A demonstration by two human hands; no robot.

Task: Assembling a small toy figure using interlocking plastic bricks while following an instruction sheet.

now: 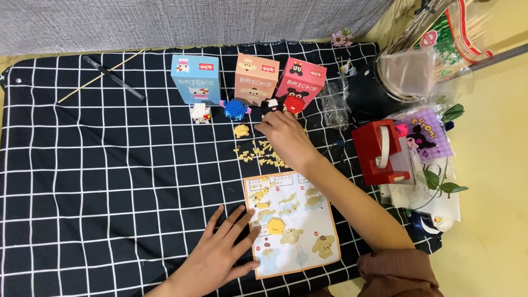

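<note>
Your left hand (220,250) lies flat on the checked cloth (99,181), fingers spread, their tips on the instruction sheet's (300,220) left edge. Beyond the sheet, loose yellow bricks (264,154) are scattered. Your right hand (283,137) reaches over them, fingers curled near the small black-and-red figure (283,104); whether it pinches anything, I cannot tell.

The instruction sheet (291,223), an orange-edged leaflet printed with yellow building steps, lies flat under the spread fingertips of the left hand (223,253), which press its near left edge. The loose yellow bricks (264,154) lie scattered just below and left of the right hand (286,137). A small yellow half-built piece (241,130) sits just left of those fingertips.
</note>
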